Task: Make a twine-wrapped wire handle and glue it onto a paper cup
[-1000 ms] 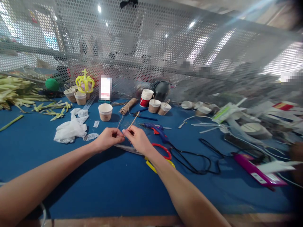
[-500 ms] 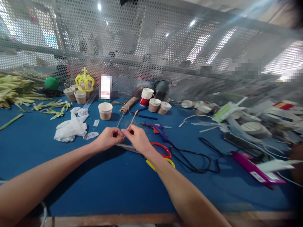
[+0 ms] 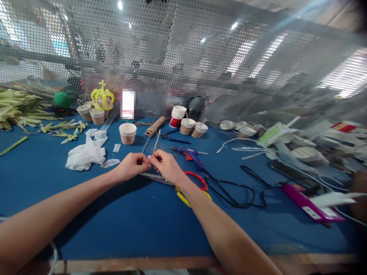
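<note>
1. Two bare hands meet over the middle of a blue table [image 3: 120,225], fingertips together.
2. The left hand [image 3: 132,165] is curled shut, its fingers pinched on the near end of a thin twine [image 3: 156,142].
3. The right hand [image 3: 166,167] pinches the same twine just beside the left; the strand rises from the pinch and tilts toward the far side.
4. Scissors [image 3: 183,179] with red and yellow handles lie flat under the right wrist, blades pointing left beneath both hands.
5. A blue glue gun [image 3: 190,156] lies just right of the hands, its black cord [image 3: 237,194] looping off to the right.
6. Beyond the hands stand a paper cup [image 3: 127,133] and a twine spool [image 3: 155,126].
7. White gloves [image 3: 84,154] lie crumpled to the left; green leaves [image 3: 20,110] pile at the far left.
8. A mesh screen [image 3: 200,65] backs the table.
</note>
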Motion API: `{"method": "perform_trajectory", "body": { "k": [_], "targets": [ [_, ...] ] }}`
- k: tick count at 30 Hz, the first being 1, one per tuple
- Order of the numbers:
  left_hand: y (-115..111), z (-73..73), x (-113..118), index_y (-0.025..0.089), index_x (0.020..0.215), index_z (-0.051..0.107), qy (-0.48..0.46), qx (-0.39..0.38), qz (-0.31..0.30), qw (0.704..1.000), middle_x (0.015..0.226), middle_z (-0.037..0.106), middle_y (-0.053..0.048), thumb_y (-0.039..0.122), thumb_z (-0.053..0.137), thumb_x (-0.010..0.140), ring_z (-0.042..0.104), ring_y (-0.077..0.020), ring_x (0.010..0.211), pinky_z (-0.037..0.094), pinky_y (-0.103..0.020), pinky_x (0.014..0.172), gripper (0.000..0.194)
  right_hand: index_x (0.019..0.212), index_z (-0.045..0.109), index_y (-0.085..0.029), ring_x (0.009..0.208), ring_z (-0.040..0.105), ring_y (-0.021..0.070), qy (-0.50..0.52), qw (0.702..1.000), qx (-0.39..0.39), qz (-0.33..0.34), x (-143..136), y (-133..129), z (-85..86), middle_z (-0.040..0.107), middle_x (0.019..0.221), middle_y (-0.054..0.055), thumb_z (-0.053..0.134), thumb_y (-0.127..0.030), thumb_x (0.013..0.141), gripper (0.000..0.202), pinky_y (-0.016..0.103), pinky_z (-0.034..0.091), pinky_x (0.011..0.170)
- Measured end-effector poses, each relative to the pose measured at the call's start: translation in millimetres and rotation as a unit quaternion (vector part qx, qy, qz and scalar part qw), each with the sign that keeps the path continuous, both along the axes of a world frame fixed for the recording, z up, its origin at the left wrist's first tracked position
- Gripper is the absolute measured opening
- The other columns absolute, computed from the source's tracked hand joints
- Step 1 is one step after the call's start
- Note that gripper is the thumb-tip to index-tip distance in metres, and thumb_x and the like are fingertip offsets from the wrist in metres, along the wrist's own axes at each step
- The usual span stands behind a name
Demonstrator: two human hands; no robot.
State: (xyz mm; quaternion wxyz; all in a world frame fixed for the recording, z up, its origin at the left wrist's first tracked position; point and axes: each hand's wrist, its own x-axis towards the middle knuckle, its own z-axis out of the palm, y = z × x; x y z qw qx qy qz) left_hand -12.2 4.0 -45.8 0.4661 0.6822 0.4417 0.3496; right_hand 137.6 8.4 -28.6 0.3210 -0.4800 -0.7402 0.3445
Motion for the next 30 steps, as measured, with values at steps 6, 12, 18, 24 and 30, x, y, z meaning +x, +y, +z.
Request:
{"method": "perform_trajectory", "body": {
  "k": [6,12,18,24,30],
  "targets": [
    [1.6,-3.0,-0.1,0.014,0.060,0.048,0.034,0.016,0.022,0.999,0.053,0.042,0.005,0.031,0.055,0.064,0.033,-0.0066,0.049,0.025,-0.020,0.047,0.019,0.060,0.043,-0.017,0.047,0.040,0.0089,-0.026,0.999,0.035,-0.022,-2.1,-2.9,2.4,0.044,0.051,-0.004,0.049,-0.030,0.077,0.021,0.022,0.032,0.047],
    [-0.7,0.6,1.2,0.014,0.058,0.045,0.023,0.008,0.026,0.999,0.053,0.041,0.005,0.032,0.055,0.063,0.032,-0.0066,0.050,0.025,-0.020,0.047,0.021,0.059,0.045,-0.017,0.051,0.040,0.0092,-0.033,0.997,0.062,-0.040,-3.8,-2.2,0.5,0.047,0.054,-0.003,0.052,-0.027,0.075,0.020,0.022,0.031,0.050],
    [-3.0,0.4,1.1,0.014,0.057,0.045,0.020,-0.003,0.016,1.000,0.053,0.037,0.006,0.032,0.053,0.065,0.031,-0.0068,0.051,0.024,-0.020,0.048,0.021,0.057,0.044,-0.017,0.051,0.040,0.0094,-0.025,0.998,0.053,-0.038,-5.3,-1.7,-1.2,0.046,0.054,-0.003,0.054,-0.025,0.073,0.020,0.022,0.032,0.050],
    [-2.2,-0.5,0.8,0.013,0.058,0.047,0.010,-0.009,0.008,1.000,0.054,0.039,0.005,0.034,0.053,0.066,0.032,-0.0071,0.052,0.024,-0.021,0.049,0.023,0.056,0.043,-0.017,0.052,0.039,0.0094,-0.013,0.997,0.062,-0.039,-4.4,-2.4,0.7,0.045,0.053,-0.003,0.054,-0.026,0.073,0.022,0.023,0.032,0.051],
    [-3.1,7.5,-1.3,0.012,0.064,0.052,-0.053,-0.084,-0.047,0.994,0.055,0.041,0.005,0.034,0.056,0.066,0.029,-0.0056,0.049,0.020,-0.020,0.046,0.022,0.072,0.047,-0.017,0.050,0.044,0.0084,0.096,0.993,-0.025,0.064,-1.1,-1.3,2.9,0.049,0.062,-0.002,0.051,-0.033,0.075,0.016,0.021,0.037,0.046]
  ]
}}
